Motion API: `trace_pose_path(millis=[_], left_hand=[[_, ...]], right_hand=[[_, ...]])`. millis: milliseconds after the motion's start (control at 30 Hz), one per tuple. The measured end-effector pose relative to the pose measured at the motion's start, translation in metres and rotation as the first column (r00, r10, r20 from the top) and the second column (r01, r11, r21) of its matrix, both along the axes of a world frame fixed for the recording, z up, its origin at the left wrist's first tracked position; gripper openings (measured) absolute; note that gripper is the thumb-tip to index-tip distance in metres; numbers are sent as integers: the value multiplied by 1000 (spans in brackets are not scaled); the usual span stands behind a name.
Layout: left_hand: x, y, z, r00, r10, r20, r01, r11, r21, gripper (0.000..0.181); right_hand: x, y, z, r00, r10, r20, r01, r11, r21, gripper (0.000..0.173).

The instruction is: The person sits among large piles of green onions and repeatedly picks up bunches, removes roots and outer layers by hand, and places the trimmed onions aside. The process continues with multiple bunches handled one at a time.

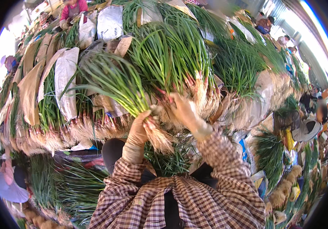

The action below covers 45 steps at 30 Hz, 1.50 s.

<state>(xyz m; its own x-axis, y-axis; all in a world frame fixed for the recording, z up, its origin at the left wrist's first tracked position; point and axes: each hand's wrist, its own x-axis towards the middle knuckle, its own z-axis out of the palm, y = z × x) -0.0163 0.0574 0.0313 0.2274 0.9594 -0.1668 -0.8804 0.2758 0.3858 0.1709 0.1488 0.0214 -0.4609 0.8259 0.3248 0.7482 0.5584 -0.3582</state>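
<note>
My gloved left hand [139,128] is wrapped around a bunch of scallions [129,98]. The green leaves fan out to the upper left, and the pale, stringy roots [159,137] hang below the fist toward my lap. My right hand [186,114], also gloved, is slightly blurred. Its thumb and fingers pinch a thin reddish scallion stalk [161,91] at the near edge of the heap. Just beyond that hand lies a larger pile of loose scallions [178,54], with reddish bases and root tufts [202,94] facing me.
Long rows of scallions, partly covered by white sacks [66,83] and brown sheets [30,91], stretch to both sides. Cut leaves [168,160] lie between my knees. More scallions [75,186] lie at lower left. A person in pink [73,10] and other people sit around the heap.
</note>
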Motion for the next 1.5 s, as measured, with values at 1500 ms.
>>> trace_pose_path(millis=[1500], left_hand=[[-12, -75, 39, 988, 89, 126, -92, 996, 17, 19]], right_hand=[[-55, -64, 24, 982, 26, -187, 35, 949, 315, 22]])
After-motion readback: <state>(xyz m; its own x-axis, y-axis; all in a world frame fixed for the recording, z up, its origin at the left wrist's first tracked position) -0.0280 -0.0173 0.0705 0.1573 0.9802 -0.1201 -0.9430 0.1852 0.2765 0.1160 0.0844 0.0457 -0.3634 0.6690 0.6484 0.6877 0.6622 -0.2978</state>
